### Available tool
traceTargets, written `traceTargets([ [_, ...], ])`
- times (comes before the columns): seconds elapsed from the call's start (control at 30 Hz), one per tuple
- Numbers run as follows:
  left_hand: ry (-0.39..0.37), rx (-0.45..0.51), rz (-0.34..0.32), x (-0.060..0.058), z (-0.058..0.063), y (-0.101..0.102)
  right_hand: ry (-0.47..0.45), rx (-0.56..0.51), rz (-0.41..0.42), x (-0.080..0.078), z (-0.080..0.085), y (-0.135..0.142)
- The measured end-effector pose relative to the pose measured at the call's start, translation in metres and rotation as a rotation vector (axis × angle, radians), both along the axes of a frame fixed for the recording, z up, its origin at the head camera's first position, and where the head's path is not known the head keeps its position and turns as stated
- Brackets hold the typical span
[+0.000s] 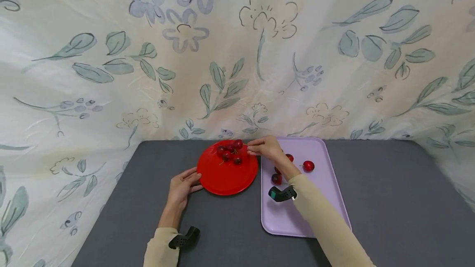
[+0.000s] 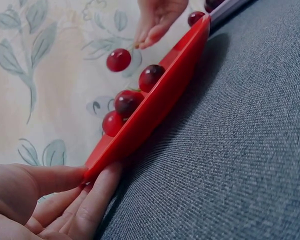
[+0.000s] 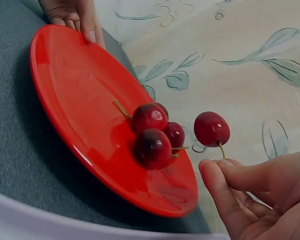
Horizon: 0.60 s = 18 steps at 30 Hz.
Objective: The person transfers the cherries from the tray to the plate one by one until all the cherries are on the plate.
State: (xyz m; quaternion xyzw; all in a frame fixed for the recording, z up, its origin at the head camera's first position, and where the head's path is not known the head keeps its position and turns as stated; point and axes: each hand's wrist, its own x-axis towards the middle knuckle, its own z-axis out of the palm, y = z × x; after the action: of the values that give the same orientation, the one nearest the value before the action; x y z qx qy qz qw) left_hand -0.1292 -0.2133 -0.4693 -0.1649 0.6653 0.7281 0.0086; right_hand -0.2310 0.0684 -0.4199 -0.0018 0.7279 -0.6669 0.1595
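Note:
My right hand (image 1: 266, 148) pinches a cherry (image 3: 212, 129) by its green stem between thumb and fingertips. The cherry hangs above the far right side of a round red plate (image 1: 226, 178). Several dark red cherries (image 3: 153, 148) lie bunched on the plate, some with stems showing. My left hand (image 1: 180, 188) grips the plate's left rim, thumb on top and fingers underneath, as the left wrist view shows. To the right, a lilac tray (image 1: 272, 217) passes under my right forearm. On it sit more cherries, one red cherry (image 1: 308, 166) apart from the others.
The plate and tray stand side by side on a dark grey table (image 1: 378, 201). Behind the table's back edge hangs a floral cloth (image 1: 208, 52). Black wrist bands (image 1: 184, 239) circle both sleeves. My right sleeve (image 1: 326, 213) hides part of the tray.

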Motion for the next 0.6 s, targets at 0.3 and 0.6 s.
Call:
traceTargets([
  [0.3, -0.005, 0.005, 0.002, -0.001, 0.001, -0.001, 0.045, 0.047, -0.006, -0.005, -0.009, -0.014],
  [0.6, -0.013, 0.003, 0.008, -0.001, 0.001, 0.000, 0.114, 0.195, -0.005, -0.002, -0.014, -0.020],
])
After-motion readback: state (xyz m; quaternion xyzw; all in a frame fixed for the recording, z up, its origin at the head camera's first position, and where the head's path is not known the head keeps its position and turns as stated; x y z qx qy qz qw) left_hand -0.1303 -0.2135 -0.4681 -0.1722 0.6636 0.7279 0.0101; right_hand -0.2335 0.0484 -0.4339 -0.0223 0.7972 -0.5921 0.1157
